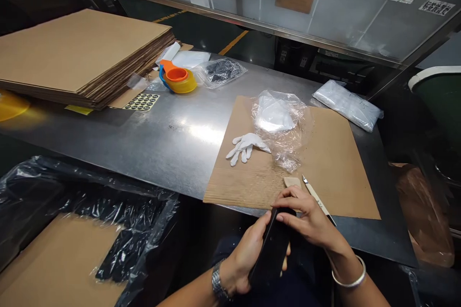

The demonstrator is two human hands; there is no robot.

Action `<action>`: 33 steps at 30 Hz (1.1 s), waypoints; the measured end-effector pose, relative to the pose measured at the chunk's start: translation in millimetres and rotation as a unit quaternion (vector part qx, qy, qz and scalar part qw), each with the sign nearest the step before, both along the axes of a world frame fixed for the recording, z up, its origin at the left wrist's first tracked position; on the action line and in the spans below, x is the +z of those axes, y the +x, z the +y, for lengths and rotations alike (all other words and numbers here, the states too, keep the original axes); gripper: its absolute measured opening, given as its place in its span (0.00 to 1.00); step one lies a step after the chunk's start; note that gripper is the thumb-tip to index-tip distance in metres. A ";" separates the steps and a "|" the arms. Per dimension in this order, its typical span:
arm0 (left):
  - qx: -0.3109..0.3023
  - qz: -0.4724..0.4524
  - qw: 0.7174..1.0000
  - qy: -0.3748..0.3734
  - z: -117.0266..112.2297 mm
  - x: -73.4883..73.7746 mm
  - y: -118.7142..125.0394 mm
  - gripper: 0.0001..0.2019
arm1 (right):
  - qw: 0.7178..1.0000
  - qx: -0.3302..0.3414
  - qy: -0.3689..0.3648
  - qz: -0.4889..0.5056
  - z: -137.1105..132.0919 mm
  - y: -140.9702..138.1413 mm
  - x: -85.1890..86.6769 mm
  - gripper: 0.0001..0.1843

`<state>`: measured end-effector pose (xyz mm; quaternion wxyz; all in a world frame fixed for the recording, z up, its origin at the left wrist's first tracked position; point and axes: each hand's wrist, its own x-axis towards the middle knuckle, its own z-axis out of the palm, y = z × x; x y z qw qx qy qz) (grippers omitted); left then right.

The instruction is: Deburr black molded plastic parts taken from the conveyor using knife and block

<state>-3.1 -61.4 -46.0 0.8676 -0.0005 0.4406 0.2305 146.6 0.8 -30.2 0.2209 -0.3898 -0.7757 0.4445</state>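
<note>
My left hand (248, 254) is wrapped round a flat black slab, like a phone (271, 254), held over my lap below the table's near edge. My right hand (306, 216) pinches the slab's top end with its fingers. On the brown cardboard sheet (331, 163) just beyond lie a thin craft knife (317, 196) and a small tan block (291, 182). A white glove (247, 146) and a crumpled clear plastic bag (283, 127) lie farther up the sheet.
A metal table (173, 134) carries a stack of cardboard sheets (79, 53), an orange and yellow tape dispenser (178, 79), a sticker sheet (142, 101) and clear bags (347, 104). A box lined with black plastic (72, 240) stands at lower left.
</note>
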 end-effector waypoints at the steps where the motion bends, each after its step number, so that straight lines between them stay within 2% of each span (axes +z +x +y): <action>1: -0.007 -0.001 1.000 -0.003 0.1 1.4 -0.4 0.33 | 0.999 -0.002 -0.030 0.023 2.3 1.3 -1.6 0.10; 3: -0.016 -0.002 1.000 -0.013 0.2 2.1 -0.9 0.33 | 0.996 -0.024 -0.076 0.048 4.7 2.6 -6.0 0.10; 7: 0.007 -0.009 1.000 0.012 -0.6 -3.8 -0.8 0.33 | 0.982 -0.139 -0.113 0.064 -4.2 2.4 -17.0 0.13; 9: 0.054 0.017 0.998 0.036 -1.7 -7.5 -0.3 0.31 | 0.984 -0.143 -0.093 0.054 -15.8 1.3 -21.8 0.17; 11: 0.104 0.064 0.990 0.065 -3.5 -10.0 1.1 0.27 | 0.989 -0.124 -0.077 0.028 -28.3 -0.7 -25.6 0.28; 12: 0.120 0.087 0.985 0.082 -4.6 -10.9 2.0 0.26 | 0.988 -0.131 -0.083 0.016 -33.4 -2.1 -27.2 0.29; 15: 0.120 0.106 0.979 0.127 -7.7 -12.2 4.9 0.24 | 0.969 -0.202 -0.141 0.006 -39.4 -6.6 -31.0 0.22; 20: 0.123 0.065 0.985 0.105 -7.0 -11.6 5.2 0.23 | 0.946 -0.237 -0.212 0.066 -36.3 -11.9 -37.4 0.23; 23: 0.164 0.054 0.981 0.083 -3.7 -10.9 3.7 0.21 | 0.945 -0.211 -0.227 0.103 -45.2 -14.7 -38.9 0.27; 26: 0.199 0.040 0.977 0.060 -0.4 -11.6 2.1 0.18 | 0.943 -0.121 -0.266 0.158 -58.0 -16.8 -35.6 0.44; 28: 0.191 0.033 0.980 0.038 1.4 -13.0 0.7 0.22 | 0.932 -0.058 -0.304 0.191 -63.1 -16.2 -33.0 0.51; 31: 0.173 -0.001 0.985 0.023 4.3 -15.4 -3.0 0.28 | 0.916 -0.015 -0.328 0.231 -62.3 -9.6 -34.5 0.54; 33: 0.148 -0.020 0.988 0.025 6.1 -15.6 -6.1 0.29 | 0.908 -0.011 -0.334 0.253 -58.4 -2.0 -39.4 0.49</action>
